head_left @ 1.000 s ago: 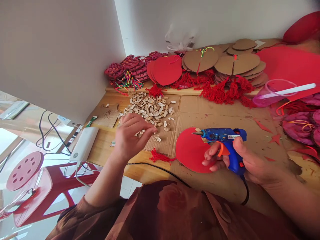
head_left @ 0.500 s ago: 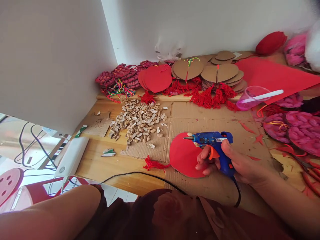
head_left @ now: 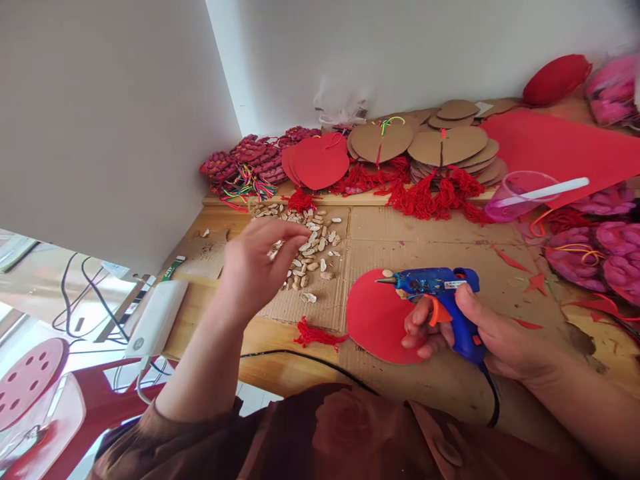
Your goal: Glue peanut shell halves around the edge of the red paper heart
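Observation:
My right hand (head_left: pixel 465 327) grips a blue glue gun (head_left: pixel 435 281), with the fingers near its orange trigger and the nozzle facing left. Under the gun lies a red heart-shaped card (head_left: pixel 373 317) with a red tassel (head_left: pixel 317 333) at its left; a couple of peanut shells sit by the nozzle, partly hidden by the gun. My left hand (head_left: pixel 257 267) hovers over a heap of peanut shells (head_left: pixel 320 240) and covers part of it. Its thumb and index finger stretch to the right with a narrow gap, and I see nothing held between them.
Along the wall stand stacked cardboard shapes (head_left: pixel 447 147), red hearts (head_left: pixel 320 163) and pink-red bundles (head_left: pixel 257 160). A pink cup (head_left: pixel 517 197) with a white stick is at right. The gun's black cable (head_left: pixel 310 357) crosses the table's front; a white power strip (head_left: pixel 157 317) lies left.
My left hand has come up from the lower left to over the peanut shells. My right hand still holds the glue gun above the red card. The view has shifted slightly.

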Demonstrator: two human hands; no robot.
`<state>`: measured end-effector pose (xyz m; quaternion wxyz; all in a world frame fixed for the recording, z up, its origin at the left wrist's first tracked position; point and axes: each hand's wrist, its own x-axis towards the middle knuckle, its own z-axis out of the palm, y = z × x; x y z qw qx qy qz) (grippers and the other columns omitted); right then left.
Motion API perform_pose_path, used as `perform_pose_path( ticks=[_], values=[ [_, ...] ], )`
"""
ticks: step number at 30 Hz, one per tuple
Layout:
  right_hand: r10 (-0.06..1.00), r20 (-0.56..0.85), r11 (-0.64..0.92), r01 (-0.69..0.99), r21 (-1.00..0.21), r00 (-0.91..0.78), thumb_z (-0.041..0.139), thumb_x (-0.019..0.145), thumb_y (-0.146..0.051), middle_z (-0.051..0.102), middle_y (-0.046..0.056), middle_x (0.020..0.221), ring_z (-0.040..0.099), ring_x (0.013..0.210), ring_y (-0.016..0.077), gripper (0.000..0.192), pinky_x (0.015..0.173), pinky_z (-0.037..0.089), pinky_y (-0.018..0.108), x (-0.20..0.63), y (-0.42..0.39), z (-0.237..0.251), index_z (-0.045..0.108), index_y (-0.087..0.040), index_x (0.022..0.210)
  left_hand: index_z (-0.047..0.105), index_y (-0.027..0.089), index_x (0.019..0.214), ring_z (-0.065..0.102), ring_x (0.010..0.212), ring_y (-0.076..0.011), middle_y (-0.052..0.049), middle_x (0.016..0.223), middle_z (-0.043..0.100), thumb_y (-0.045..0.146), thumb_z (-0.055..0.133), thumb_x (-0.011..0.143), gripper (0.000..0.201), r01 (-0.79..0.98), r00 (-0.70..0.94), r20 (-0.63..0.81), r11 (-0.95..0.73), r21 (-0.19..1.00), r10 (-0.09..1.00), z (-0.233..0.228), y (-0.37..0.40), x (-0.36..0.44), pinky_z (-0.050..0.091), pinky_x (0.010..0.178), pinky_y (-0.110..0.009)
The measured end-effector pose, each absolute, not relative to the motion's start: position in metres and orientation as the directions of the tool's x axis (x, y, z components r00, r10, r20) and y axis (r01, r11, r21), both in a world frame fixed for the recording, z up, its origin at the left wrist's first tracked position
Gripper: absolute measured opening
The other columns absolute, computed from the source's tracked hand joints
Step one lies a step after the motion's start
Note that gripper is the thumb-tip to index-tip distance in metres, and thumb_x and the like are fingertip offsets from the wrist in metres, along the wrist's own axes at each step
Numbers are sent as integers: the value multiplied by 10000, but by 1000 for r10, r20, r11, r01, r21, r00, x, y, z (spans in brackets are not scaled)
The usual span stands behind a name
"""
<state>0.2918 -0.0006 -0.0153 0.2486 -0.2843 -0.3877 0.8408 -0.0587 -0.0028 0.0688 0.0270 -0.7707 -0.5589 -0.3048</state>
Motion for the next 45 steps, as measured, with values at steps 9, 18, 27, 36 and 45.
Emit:
perform_pose_path(
  ticks=[9, 18, 27, 36, 45],
  values=[
    [626, -280, -582, -198, -788, -727, 470, 957, -715, 733, 101, 1039, 773, 915, 250, 553, 775, 649, 347, 290, 1, -13, 795, -269, 994, 786, 213, 1060, 670, 1032, -271, -89, 1050, 769, 124, 603, 898, 260, 937, 243, 260, -296, 188, 934, 2, 52, -77, 514, 981, -452],
    [618, -297, -602, -197, -774, -728, 494, 940, -731, 743, 109, 1016, 781, 949, 272, 568, 813, 653, 382, 290, 3, -13, 784, -243, 969, 789, 210, 1079, 688, 934, -216, -72, 999, 786, 249, 585, 990, 226, 901, 228, 453, -363, 237, 862, 5, 40, -68, 539, 892, -356],
    [639, -264, -622, -283, -731, -723, 505, 931, -748, 743, 113, 970, 786, 913, 248, 618, 751, 649, 335, 288, 7, -13, 723, -171, 961, 755, 182, 1058, 632, 917, -292, -118, 919, 721, 177, 523, 991, 241, 908, 418, 191, -415, -55, 888, 0, 41, -1, 508, 773, -398],
    [621, -245, -635, -295, -714, -745, 485, 951, -733, 746, 104, 974, 788, 866, 216, 617, 769, 642, 316, 290, 7, -16, 730, -166, 948, 708, 182, 1237, 634, 1056, -269, -115, 1166, 723, 92, 507, 966, 349, 838, 506, 230, -537, 99, 831, -5, 25, -5, 538, 964, -422],
    [630, -252, -631, -295, -717, -735, 476, 962, -720, 756, 106, 974, 798, 924, 263, 630, 749, 653, 328, 290, 7, -14, 752, -156, 1000, 742, 203, 974, 694, 970, -236, -49, 985, 770, 133, 646, 906, 137, 801, 413, 251, -481, 358, 875, 0, 41, -10, 544, 923, -397]
  ],
)
